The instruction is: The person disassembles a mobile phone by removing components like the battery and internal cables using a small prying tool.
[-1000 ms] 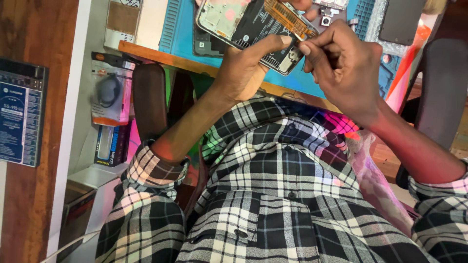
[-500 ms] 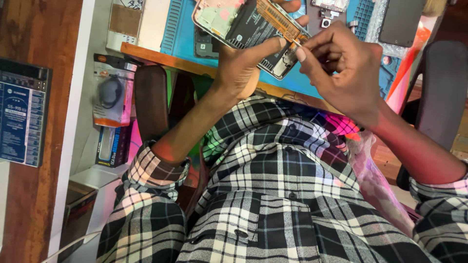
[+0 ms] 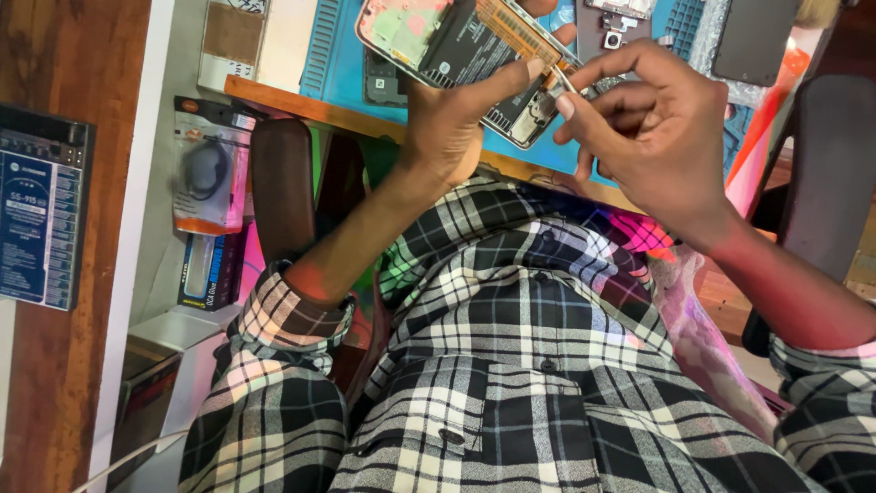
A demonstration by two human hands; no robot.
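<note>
Above the blue worktop's near edge, the left hand (image 3: 453, 123) grips an opened phone (image 3: 470, 57) by its rim, light and likely fragile, while the right hand (image 3: 659, 137) pinches what may be fine tweezers (image 3: 563, 80).

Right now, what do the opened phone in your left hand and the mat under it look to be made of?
Opened phone: likely a plastic or metal frame, matte pinkish inside, with a black battery and an orange strip that looks like thin flexible film. Left hand holds it; right hand pinches a thin shiny tool, probably metal. Blue mat: looks like soft rubber or silicone, matte, with moulded ridges.
</note>
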